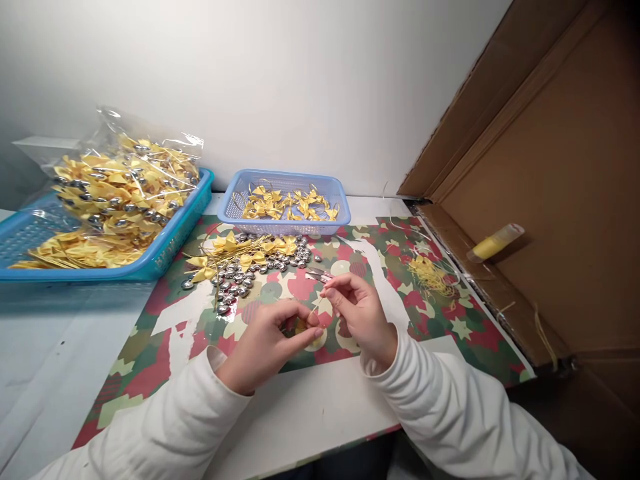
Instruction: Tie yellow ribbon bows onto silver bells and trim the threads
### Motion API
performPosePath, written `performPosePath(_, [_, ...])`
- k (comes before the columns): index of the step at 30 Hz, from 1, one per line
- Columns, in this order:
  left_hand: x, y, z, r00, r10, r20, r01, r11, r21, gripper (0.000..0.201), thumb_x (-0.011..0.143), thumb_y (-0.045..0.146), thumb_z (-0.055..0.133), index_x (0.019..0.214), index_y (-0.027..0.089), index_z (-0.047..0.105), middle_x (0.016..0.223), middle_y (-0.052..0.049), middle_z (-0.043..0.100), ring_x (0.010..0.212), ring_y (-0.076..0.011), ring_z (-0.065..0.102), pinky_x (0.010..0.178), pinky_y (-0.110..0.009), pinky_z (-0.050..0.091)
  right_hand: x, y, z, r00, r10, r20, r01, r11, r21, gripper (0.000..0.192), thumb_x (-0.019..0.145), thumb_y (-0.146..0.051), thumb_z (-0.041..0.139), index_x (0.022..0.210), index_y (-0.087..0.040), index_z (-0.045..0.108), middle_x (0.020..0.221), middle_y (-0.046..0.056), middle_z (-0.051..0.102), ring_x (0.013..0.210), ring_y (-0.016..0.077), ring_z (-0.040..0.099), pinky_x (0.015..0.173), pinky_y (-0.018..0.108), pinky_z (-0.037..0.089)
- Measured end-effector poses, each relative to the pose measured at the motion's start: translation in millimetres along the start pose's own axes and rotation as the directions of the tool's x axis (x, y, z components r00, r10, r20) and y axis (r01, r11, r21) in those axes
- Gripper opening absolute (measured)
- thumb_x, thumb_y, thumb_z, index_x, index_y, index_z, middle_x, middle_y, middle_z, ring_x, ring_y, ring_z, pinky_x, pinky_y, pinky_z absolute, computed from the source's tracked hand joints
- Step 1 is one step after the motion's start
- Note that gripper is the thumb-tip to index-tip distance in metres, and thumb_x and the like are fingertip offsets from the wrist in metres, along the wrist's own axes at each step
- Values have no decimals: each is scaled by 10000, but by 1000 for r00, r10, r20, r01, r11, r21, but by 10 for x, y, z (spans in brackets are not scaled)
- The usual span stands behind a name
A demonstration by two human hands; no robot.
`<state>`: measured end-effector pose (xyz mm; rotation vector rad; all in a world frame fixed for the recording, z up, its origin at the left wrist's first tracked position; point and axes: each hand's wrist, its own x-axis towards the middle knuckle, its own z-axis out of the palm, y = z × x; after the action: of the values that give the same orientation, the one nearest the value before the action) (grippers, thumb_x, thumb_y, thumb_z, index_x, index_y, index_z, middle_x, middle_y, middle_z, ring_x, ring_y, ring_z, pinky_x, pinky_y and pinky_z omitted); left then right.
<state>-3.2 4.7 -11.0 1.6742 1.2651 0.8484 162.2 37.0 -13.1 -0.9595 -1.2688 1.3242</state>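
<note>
A thin yellow cord [316, 309] runs between my two hands over the patterned sheet. My left hand [273, 343] pinches its lower part between thumb and fingers. A bit of yellow ribbon [301, 326] shows beneath those fingers, mostly hidden. At the cord's upper end, my right hand [359, 312] is closed with thumb and forefinger together. Metal blades like small scissors [319, 275] stick out beyond the right fingers; whether that hand holds them I cannot tell. Just behind lie silver bell-like beads [240, 283] and yellow ribbon bows [225, 245] with gold cords.
A blue basket [285, 225] of bows stands at the back. To the left, a larger blue basket [187, 230] holds yellow ribbon pieces and a clear bag [125, 177] of bows. Yellow thread scraps [431, 275] lie right, near a cardboard wall [550, 187] and a yellow-filled tube [495, 243].
</note>
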Motion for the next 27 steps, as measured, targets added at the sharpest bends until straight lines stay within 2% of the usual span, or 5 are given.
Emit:
performPosePath(11, [8, -7, -8, 994, 105, -29, -105, 994, 18, 318, 904, 330, 513, 672, 164, 653, 549, 21, 516, 506, -92, 440, 466, -198, 353, 42, 101, -54, 983, 174, 50, -181, 965, 188, 247, 767, -408, 714, 824, -190, 612, 734, -22, 625, 458, 39, 399, 421, 199, 316])
performPosePath(16, [8, 46, -2, 998, -51, 33, 55, 987, -150, 371, 868, 416, 556, 622, 149, 630, 539, 16, 513, 489, -86, 422, 443, -196, 336, 97, 71, -129, 989, 142, -35, -146, 962, -231, 224, 814, -356, 634, 961, -187, 631, 804, 20, 643, 567, 109, 513, 532, 260, 434])
performPosePath(19, [-1, 91, 6, 983, -176, 51, 183, 940, -288, 369, 841, 476, 574, 688, 149, 650, 503, 41, 474, 439, -74, 391, 409, -190, 317, 158, 34, -209, 986, -161, -37, 82, 674, -734, 377, 789, -312, 680, 1137, -198, 591, 1059, 81, 635, 951, 233, 565, 821, 374, 476])
performPosePath(22, [-12, 128, 7, 972, -235, 5, 220, 904, -365, 349, 821, 494, 593, 795, 158, 684, 455, 73, 415, 393, -69, 361, 374, -184, 293, 212, 60, -249, 992, -120, 32, 70, 329, -942, 346, 777, -394, 714, 1038, -194, 605, 1099, 108, 592, 1064, 305, 503, 886, 439, 433])
performPosePath(27, [-19, 127, 3, 963, -264, -61, 217, 887, -408, 365, 786, 495, 620, 817, 144, 714, 421, 77, 400, 386, -68, 370, 372, -179, 285, 236, 114, -219, 999, 16, 32, 27, 232, -972, 175, 884, -350, 603, 878, -185, 547, 1036, 111, 591, 1028, 294, 518, 843, 416, 425])
